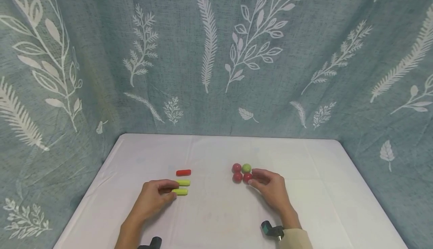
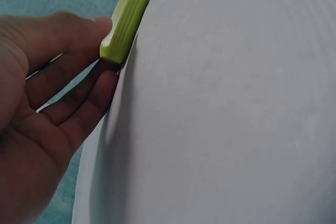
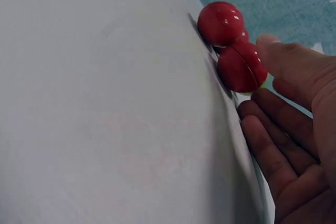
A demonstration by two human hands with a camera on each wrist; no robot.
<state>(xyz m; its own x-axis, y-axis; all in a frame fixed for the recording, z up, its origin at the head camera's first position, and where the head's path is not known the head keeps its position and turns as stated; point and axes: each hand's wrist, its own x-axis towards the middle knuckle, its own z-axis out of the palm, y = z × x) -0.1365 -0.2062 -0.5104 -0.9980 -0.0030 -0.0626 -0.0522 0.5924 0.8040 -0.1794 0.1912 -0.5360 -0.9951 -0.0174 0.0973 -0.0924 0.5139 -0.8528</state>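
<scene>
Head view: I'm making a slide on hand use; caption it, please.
Left hand at two yellow-green blocks near a red block; right hand at three red balls and a green ball.

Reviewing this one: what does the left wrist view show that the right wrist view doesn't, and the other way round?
Only the left wrist view shows the left hand, with its thumb tip at a grooved yellow-green block.

Only the right wrist view shows the right hand, its thumb tip at the nearer of two red balls, with part of another red ball and a sliver of the green ball behind them.

Both share the white tabletop and the teal cloth beyond its edge.
</scene>
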